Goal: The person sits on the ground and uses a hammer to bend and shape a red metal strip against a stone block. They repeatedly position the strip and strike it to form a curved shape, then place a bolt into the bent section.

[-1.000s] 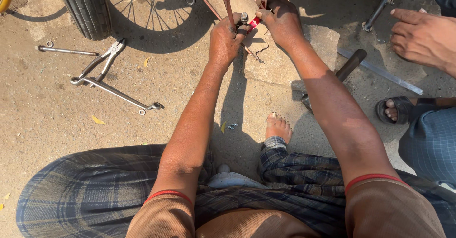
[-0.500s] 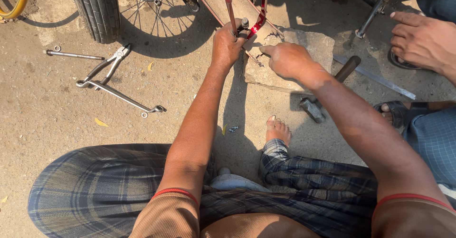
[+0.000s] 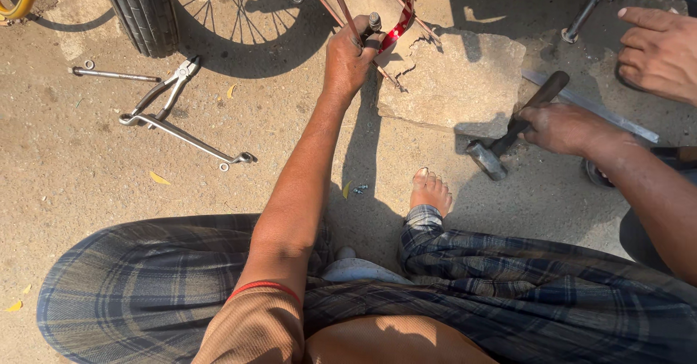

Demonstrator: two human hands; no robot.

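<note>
My left hand [image 3: 350, 57] is closed around a short metal rod [image 3: 374, 22] held against the red bicycle frame [image 3: 401, 17], which rests on a flat stone block [image 3: 454, 81]. My right hand [image 3: 555, 126] grips the dark handle of a hammer [image 3: 508, 139]; its steel head lies on the ground right of the stone. A spoked bicycle wheel [image 3: 145, 8] with a black tyre stands at the top left.
Pliers [image 3: 170, 88] and two long spanners [image 3: 185, 137] lie on the concrete at the left. Another person's hand [image 3: 657, 48] reaches in at the top right, beside a metal stand leg [image 3: 589, 8]. A flat metal strip [image 3: 602, 117] lies beyond the hammer. My bare foot [image 3: 430, 189] is below the stone.
My right hand has left the red frame, moved right and down, and taken hold of the hammer's handle. My left hand has stayed on the frame.
</note>
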